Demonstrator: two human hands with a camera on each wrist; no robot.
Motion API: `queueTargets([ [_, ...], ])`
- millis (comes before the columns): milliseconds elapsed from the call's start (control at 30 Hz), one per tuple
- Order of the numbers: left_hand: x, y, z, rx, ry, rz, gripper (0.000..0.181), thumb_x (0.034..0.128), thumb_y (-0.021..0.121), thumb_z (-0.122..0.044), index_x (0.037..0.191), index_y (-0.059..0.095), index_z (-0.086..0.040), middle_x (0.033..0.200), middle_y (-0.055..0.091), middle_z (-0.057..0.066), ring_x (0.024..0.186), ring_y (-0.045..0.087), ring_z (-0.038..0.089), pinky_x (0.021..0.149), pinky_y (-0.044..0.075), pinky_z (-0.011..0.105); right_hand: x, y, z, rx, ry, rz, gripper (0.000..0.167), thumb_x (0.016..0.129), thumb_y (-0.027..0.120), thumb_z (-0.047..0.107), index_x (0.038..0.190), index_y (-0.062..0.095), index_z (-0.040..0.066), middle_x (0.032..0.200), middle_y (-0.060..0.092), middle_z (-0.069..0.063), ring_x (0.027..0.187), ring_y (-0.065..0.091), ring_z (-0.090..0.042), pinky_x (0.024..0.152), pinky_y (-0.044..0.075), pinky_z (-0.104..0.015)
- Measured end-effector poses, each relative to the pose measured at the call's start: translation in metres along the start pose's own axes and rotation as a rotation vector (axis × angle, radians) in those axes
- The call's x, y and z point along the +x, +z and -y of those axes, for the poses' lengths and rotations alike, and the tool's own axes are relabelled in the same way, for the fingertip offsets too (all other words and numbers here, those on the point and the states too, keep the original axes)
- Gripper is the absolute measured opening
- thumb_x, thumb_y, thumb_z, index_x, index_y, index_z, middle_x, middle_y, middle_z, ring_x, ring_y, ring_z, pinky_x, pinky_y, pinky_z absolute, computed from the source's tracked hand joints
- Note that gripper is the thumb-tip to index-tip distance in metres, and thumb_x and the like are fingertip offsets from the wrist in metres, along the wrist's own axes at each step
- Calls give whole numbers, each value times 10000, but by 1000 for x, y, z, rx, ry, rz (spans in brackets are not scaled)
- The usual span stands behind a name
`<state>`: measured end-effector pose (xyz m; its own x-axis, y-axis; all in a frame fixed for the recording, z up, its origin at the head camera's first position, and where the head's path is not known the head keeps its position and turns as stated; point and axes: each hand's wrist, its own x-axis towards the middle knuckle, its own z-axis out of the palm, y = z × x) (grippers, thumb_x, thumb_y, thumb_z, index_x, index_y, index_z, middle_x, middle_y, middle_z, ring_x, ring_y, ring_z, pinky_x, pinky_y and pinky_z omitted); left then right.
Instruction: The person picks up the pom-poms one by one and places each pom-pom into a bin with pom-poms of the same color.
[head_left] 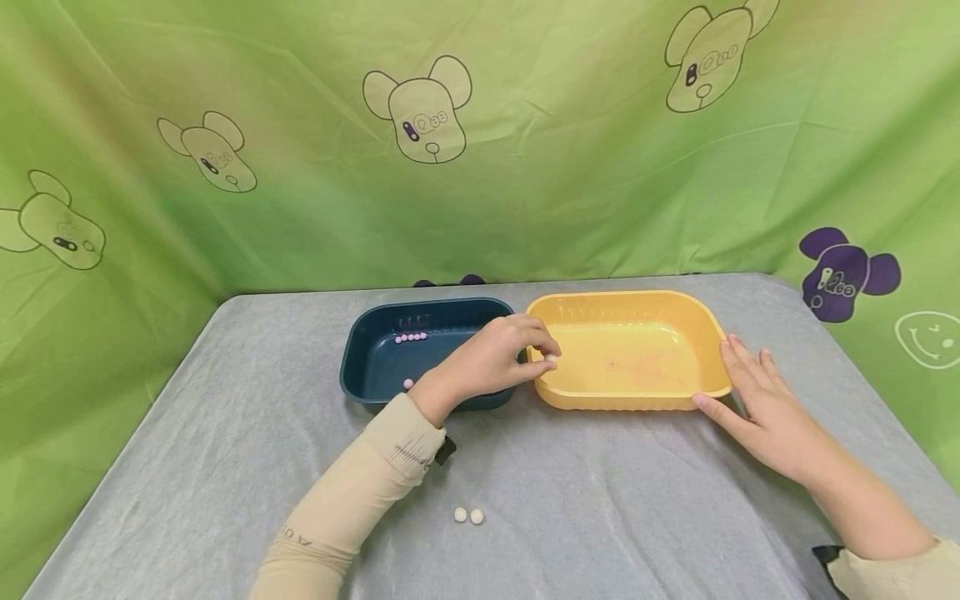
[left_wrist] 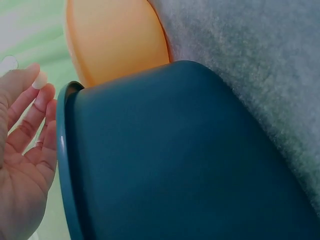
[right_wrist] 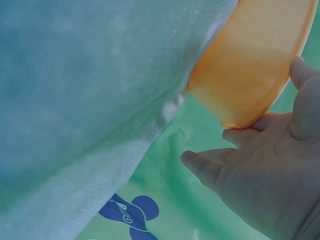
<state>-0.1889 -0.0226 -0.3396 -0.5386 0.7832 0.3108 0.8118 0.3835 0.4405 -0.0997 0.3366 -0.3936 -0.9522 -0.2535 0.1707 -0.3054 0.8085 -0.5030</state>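
My left hand (head_left: 504, 354) pinches a small white ball (left_wrist: 40, 81) between thumb and fingertips, over the left rim of the yellow basin (head_left: 630, 403). The forearm crosses the dark blue basin (head_left: 356, 333) beside it and hides part of its inside. Several pink balls (head_left: 411, 337) lie in a row at the back of the blue basin, and one more pink ball (head_left: 408, 384) sits near its front. At the yellow basin's right end, my right hand (head_left: 765, 408) touches the rim with fingers and thumb extended. The left wrist view shows the blue basin's outer wall close up.
Two white balls (head_left: 468, 516) lie side by side on the grey tablecloth (head_left: 585, 517), in front of the basins. A green curtain (head_left: 525, 167) printed with cartoon heads hangs behind the table and along its sides.
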Motion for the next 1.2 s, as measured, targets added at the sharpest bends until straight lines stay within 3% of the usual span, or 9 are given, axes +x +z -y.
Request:
queueTargets([
  [433,10,1,5,32,-54,-25,193,969,661,-207,1073,758,-77,1061,712,21,934,635,162,773,488,223,-1,1,1,1,2,4,813,1021,545,276,1568,44,-56,1630,-41,-278,1478,-197,-483,1205,-200,-495],
  [933,19,-2,6,78,-231,19,245,960,674,-201,1165,743,-84,1129,714,30,1072,635,182,874,523,262,1,-1,2,-3,19,19,813,1026,534,287,1571,30,-46,1635,-58,-258,1479,-211,-469,1203,-200,-502],
  [1200,15,-4,6,107,-232,22,254,960,676,-244,1161,746,-104,1143,707,19,1096,616,160,916,516,277,0,-1,2,-3,18,20,812,1029,530,289,1569,30,-53,1630,-58,-273,1465,-210,-500,1196,-196,-531],
])
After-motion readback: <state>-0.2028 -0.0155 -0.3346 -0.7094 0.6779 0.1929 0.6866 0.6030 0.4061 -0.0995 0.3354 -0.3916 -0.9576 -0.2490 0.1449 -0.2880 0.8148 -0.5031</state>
